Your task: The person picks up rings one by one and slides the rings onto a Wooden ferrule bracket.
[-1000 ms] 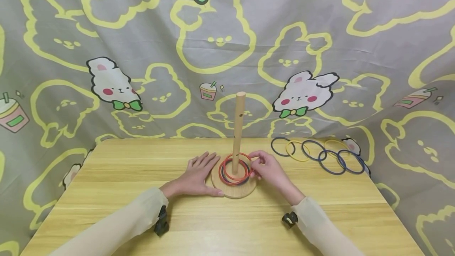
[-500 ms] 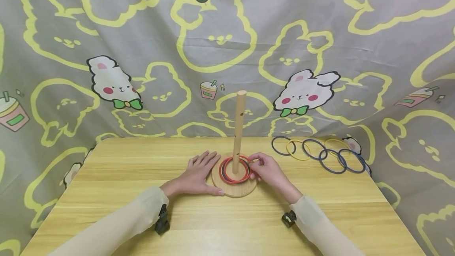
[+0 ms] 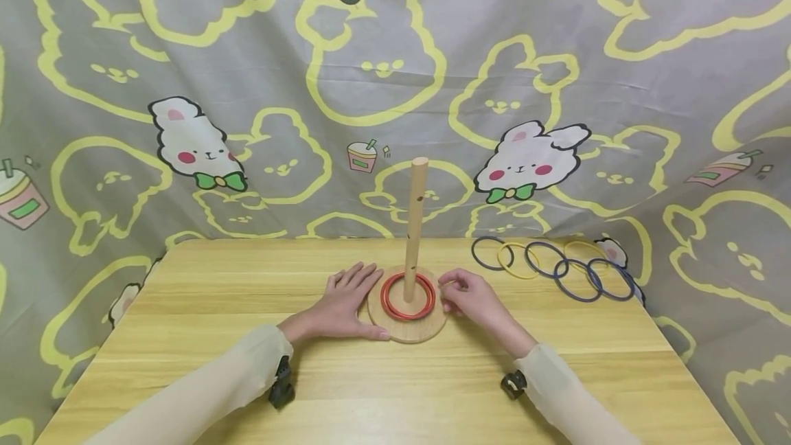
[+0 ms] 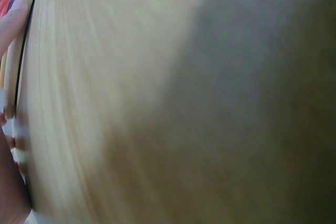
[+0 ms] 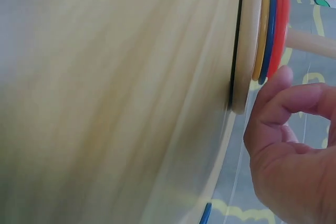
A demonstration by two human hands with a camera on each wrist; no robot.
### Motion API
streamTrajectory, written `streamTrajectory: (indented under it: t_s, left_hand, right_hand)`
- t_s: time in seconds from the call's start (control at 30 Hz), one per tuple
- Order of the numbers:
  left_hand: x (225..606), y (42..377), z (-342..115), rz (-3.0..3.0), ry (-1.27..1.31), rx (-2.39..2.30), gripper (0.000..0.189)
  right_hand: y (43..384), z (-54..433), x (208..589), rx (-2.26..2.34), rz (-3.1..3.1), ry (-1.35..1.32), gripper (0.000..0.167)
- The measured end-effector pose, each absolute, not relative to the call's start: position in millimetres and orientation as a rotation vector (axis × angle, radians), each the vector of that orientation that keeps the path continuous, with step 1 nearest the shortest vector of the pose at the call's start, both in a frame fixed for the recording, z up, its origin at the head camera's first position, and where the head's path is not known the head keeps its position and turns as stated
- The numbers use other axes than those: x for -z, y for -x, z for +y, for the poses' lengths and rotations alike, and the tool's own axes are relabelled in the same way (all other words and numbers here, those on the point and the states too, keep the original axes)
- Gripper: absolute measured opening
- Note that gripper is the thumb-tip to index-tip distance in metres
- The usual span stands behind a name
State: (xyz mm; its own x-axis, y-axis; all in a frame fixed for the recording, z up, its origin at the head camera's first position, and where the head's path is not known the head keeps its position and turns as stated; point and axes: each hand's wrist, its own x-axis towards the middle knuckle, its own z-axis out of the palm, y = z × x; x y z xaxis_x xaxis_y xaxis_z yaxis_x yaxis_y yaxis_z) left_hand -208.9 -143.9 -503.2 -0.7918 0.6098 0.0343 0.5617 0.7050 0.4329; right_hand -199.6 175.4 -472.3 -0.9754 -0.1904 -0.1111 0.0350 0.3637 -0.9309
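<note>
The left hand (image 3: 342, 304) is resting at the left edge of a round wooden base (image 3: 410, 332), its fingers lying fairly straight and its thumb and fingers spreading apart around the rim, with the thumb touching near the front. It is gripping nothing. The base is sitting on the table (image 3: 371, 393) in front of the person, and a wooden post (image 3: 415, 222) is standing upright from it. Two red rings (image 3: 408, 317) are lying around the foot of the post, nearly lined up one over the other. The right wrist view is showing a blue ring (image 5: 270, 40) lying under them and a yellow ring (image 5: 261, 40) lying lowest, next to the base. The right hand (image 3: 474, 299) is hovering just beside the right side of the base, its fingers bending loosely inward and holding nothing, with a fingertip coming close to the red rings; whether it is touching them, one cannot tell. Toward the back right of the table, well apart from the base, four loose blue rings (image 3: 577, 299) and two loose yellow rings (image 3: 519, 277) are overlapping in a chain. Pale sleeves (image 3: 198, 390) are covering both forearms, and small black devices (image 3: 281, 384) are sitting at the wrists. Behind the table, a grey cloth (image 3: 383, 105) is hanging, showing yellow outlines and white rabbits.
</note>
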Motion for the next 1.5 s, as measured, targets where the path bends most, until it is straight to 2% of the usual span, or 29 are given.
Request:
streamTrajectory:
  t_s: [0.37, 0.83, 1.1, 1.37, 1.5]
  left_hand:
    - [513, 209, -151, 2.811, -0.973, -0.765, 0.131]
    - [511, 208, -151, 2.809, -0.977, -0.772, 0.131]
    - [504, 208, -145, 2.807, -0.96, -0.682, 0.129]
    - [503, 210, -143, 2.784, -0.966, -0.661, 0.13]
    - [502, 210, -143, 2.779, -0.96, -0.653, 0.129]
  right_hand:
    - [193, 215, 463, 1.695, 2.481, 0.123, 0.031]
    - [180, 298, 460, 1.786, 2.585, -0.016, 0.03]
    - [177, 361, 457, 1.835, 2.677, -0.109, 0.012]
    - [177, 413, 457, 1.912, 2.646, -0.238, 0.024]
    - [183, 430, 462, 1.897, 2.659, -0.284, 0.02]
